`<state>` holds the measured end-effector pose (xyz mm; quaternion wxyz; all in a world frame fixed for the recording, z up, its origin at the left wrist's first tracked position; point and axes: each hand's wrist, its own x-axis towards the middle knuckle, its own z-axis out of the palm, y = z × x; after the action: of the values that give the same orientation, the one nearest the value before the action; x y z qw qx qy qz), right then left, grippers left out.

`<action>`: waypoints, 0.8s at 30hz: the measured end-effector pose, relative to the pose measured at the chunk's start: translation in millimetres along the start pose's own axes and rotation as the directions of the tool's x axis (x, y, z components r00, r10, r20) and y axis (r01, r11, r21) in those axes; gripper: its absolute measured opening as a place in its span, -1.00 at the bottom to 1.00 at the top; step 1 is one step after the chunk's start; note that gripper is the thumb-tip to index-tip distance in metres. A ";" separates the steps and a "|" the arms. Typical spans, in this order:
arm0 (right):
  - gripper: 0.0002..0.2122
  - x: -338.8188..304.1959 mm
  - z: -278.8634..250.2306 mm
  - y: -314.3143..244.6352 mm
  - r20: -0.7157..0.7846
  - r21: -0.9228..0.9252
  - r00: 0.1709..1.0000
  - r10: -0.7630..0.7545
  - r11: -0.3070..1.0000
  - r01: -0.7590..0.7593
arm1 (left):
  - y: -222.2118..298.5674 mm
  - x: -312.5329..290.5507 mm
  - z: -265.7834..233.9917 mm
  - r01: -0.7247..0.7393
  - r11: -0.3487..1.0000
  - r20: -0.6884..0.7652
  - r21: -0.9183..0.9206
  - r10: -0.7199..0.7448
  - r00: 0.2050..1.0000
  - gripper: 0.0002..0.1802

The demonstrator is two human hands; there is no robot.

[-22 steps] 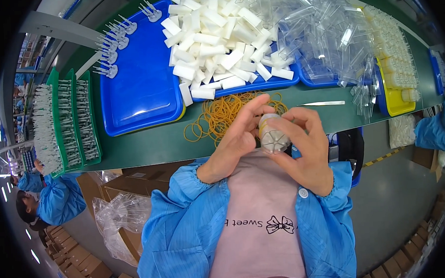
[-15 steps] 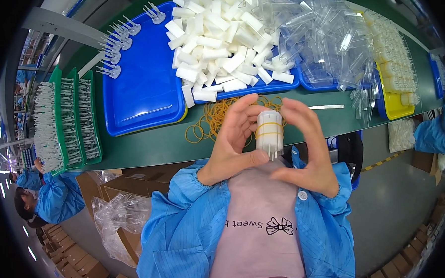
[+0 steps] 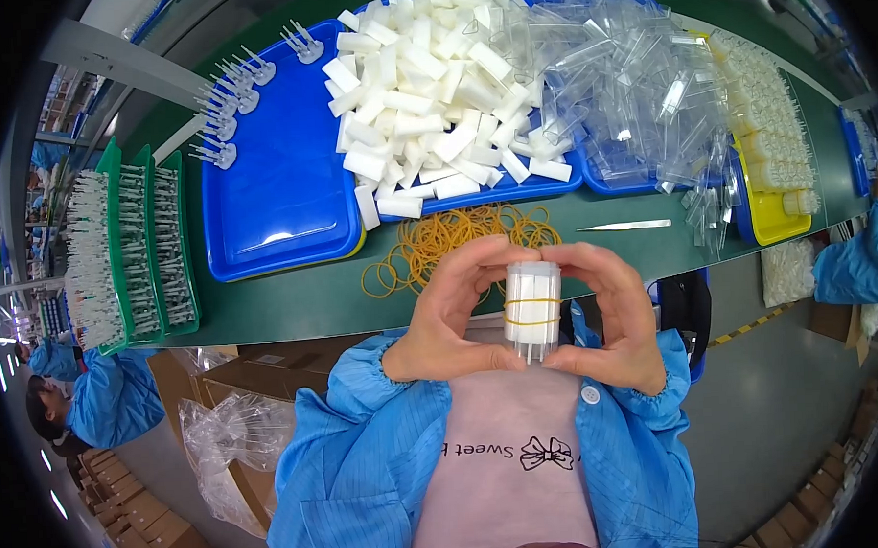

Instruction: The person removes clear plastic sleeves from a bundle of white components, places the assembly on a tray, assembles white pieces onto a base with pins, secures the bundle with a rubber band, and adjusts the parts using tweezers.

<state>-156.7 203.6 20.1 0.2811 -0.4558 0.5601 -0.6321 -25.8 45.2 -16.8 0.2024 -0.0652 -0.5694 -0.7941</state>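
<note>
Between my two hands stands a roughly cylindrical bundle [image 3: 532,314] of clear plastic and white pieces, with thin prongs at its lower end. Two yellow rubber bands [image 3: 533,321] ring its middle. My left hand [image 3: 446,328] closes on the bundle's left side, thumb low and fingers near the top. From the right, my right hand [image 3: 612,320] grips it the same way. Just beyond the hands lies a heap of loose rubber bands [image 3: 438,240] on the green table [image 3: 294,315]. Metal tweezers [image 3: 623,226] rest right of the heap.
A blue tray [image 3: 279,203] holds several pronged pieces [image 3: 220,151] along its left edge. White foam-like blocks [image 3: 422,98] and clear plastic pieces [image 3: 637,89] fill trays behind. Green racks [image 3: 154,247] stand left; a yellow tray [image 3: 778,225] of clear parts stands right. Another person [image 3: 101,396] sits far left.
Both hands have drawn nearer to me with the bundle, which is now more upright. My right hand's fingers and thumb have closed in onto its side; they were spread apart from it.
</note>
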 end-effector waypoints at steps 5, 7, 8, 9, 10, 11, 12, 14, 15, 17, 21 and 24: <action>-0.28 -1.8 -4.8 6.8 0.016 -0.039 0.992 -0.122 0.992 0.123 | 1.2 3.9 -1.0 -0.024 0.998 0.054 0.056 0.021 0.998 0.06; -0.34 0.0 -4.9 6.5 0.015 -0.072 0.983 -0.185 0.980 0.186 | 1.6 3.8 -1.7 -0.020 0.998 0.056 0.054 0.017 0.998 0.04; -0.34 0.4 -4.8 6.5 0.016 -0.072 0.982 -0.186 0.980 0.187 | 1.9 3.7 -2.4 -0.021 0.997 0.073 0.071 0.016 0.997 0.02; -0.36 0.5 -4.5 6.5 0.018 -0.117 0.973 -0.228 0.966 0.229 | 1.9 3.7 -2.7 -0.023 0.996 0.089 0.088 0.015 0.996 0.01; -0.39 0.5 -4.1 6.3 0.022 -0.163 0.962 -0.270 0.949 0.270 | 1.3 3.5 -2.3 -0.024 0.996 0.090 0.088 0.016 0.996 0.01; -0.39 1.1 -4.1 6.0 0.024 -0.162 0.962 -0.271 0.949 0.271 | 0.3 3.5 -1.3 -0.061 0.993 0.092 0.103 0.051 0.994 0.01; -0.39 1.6 -3.9 5.4 0.018 -0.196 0.953 -0.302 0.934 0.300 | -0.7 3.4 -0.2 -0.097 0.988 0.096 0.117 0.086 0.992 0.01; -0.39 2.4 -2.7 4.0 0.015 -0.232 0.942 -0.335 0.915 0.329 | -3.2 3.1 1.8 -0.157 0.976 0.099 0.153 0.143 0.985 0.01; -0.39 2.8 -1.6 3.0 0.001 -0.231 0.937 -0.351 0.911 0.341 | -4.3 3.6 2.5 -0.215 0.959 0.105 0.187 0.198 0.975 0.01; -0.38 4.4 1.0 1.5 -0.013 -0.228 0.931 -0.364 0.908 0.352 | 0.0 8.1 6.3 -0.266 0.948 0.093 0.174 0.253 0.963 0.01; -0.38 6.7 5.0 1.1 -0.017 -0.245 0.914 -0.405 0.888 0.389 | 2.1 12.9 9.8 -0.364 0.915 0.062 0.176 0.358 0.932 0.01; -0.38 6.4 4.8 3.5 -0.012 -0.232 0.909 -0.416 0.886 0.402 | 3.0 12.9 7.9 -0.362 0.917 0.061 0.165 0.357 0.932 0.00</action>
<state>-155.7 195.2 18.2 0.0709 -0.5726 0.5276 -0.6235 -37.3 48.6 -7.1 0.3412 -0.1626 -0.6175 -0.6898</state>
